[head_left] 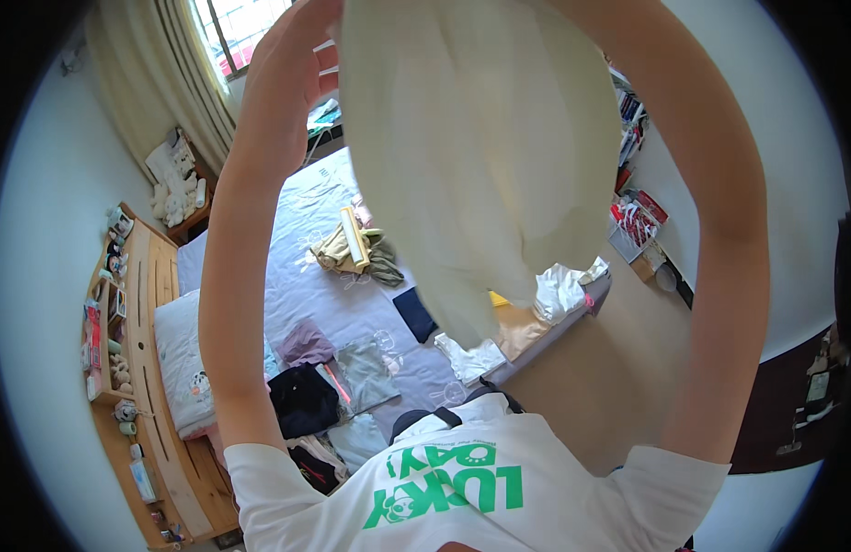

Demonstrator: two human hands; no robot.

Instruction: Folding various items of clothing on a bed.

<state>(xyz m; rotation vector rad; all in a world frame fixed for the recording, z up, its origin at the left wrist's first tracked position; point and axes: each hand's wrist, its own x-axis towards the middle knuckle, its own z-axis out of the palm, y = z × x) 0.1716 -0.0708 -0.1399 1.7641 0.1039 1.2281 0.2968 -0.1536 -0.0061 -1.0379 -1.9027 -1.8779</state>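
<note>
A cream-coloured cloth [480, 138], perhaps a garment, hangs spread out between my raised arms and hides much of the middle of the scene. My left hand [306, 41] is at its upper left edge, closed on the fabric, with the fingertips partly cut off by the frame. The right forearm reaches up along the cloth's other side, but that hand lies beyond the top edge. Below the cloth, on the bed [296, 216], are a folded navy cloth [412, 315], a white garment [471, 357], a peach cloth [519, 331] and another white garment [561, 290].
Black [303, 400], purple [306, 342] and grey [365, 368] clothes lie at the bed's near left. A khaki pile [333, 256] bears a pale yellow, long object [354, 236]. A wooden headboard shelf [159, 340] runs along the left; brown floor [618, 368] lies right.
</note>
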